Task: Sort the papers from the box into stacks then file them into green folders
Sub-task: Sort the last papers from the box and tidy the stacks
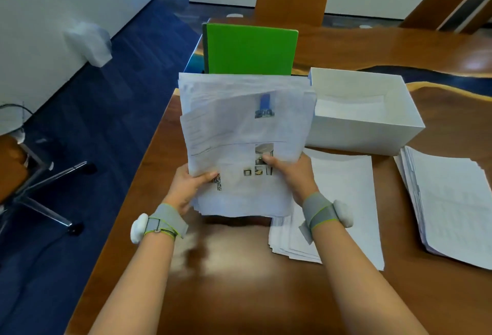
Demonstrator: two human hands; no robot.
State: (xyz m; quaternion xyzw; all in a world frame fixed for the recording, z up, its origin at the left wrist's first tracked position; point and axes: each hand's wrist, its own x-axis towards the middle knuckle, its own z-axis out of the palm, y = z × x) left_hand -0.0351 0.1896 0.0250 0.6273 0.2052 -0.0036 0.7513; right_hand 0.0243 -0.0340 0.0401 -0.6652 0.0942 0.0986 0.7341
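Left hand [189, 188]: grips paper bundle [245, 137], lower left | Right hand [290, 172]: thumb pinches bundle, lower right | Bundle: raised above table [239, 281], before green folder [251, 49] | White box [364, 132]: right, beside stacks [346, 201]

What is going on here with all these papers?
A person holds a bundle of papers over the table, left hand and right hand gripping its lower part. A near stack and a far stack lie to the right, in front of the box. A green folder stands behind the bundle.
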